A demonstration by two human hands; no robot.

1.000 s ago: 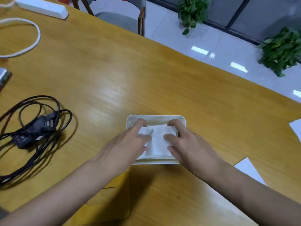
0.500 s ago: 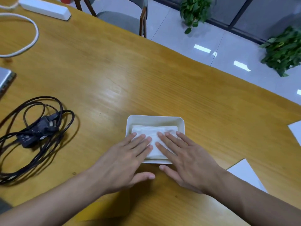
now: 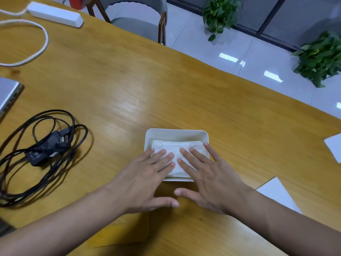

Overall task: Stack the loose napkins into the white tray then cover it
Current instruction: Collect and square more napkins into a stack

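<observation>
A white tray (image 3: 176,133) sits on the wooden table, a little right of centre. A stack of white napkins (image 3: 177,145) lies flat inside it. My left hand (image 3: 145,180) rests palm down on the left half of the stack, fingers spread. My right hand (image 3: 208,174) lies flat on the right half, fingers spread, thumb on the table in front of the tray. Neither hand grips anything. A flat yellowish board (image 3: 127,233) lies on the table under my left forearm, mostly hidden.
A coiled black cable with its adapter (image 3: 46,146) lies to the left. Behind it are a laptop corner (image 3: 7,95), a white cord (image 3: 36,50) and a power strip (image 3: 55,14). White paper sheets (image 3: 276,193) lie to the right. A chair (image 3: 136,21) stands at the far edge.
A second ago my fingers were curled, pinching the napkin inside the tray. Now both hands lie flat and spread on the napkin stack, which looks smoothed down.
</observation>
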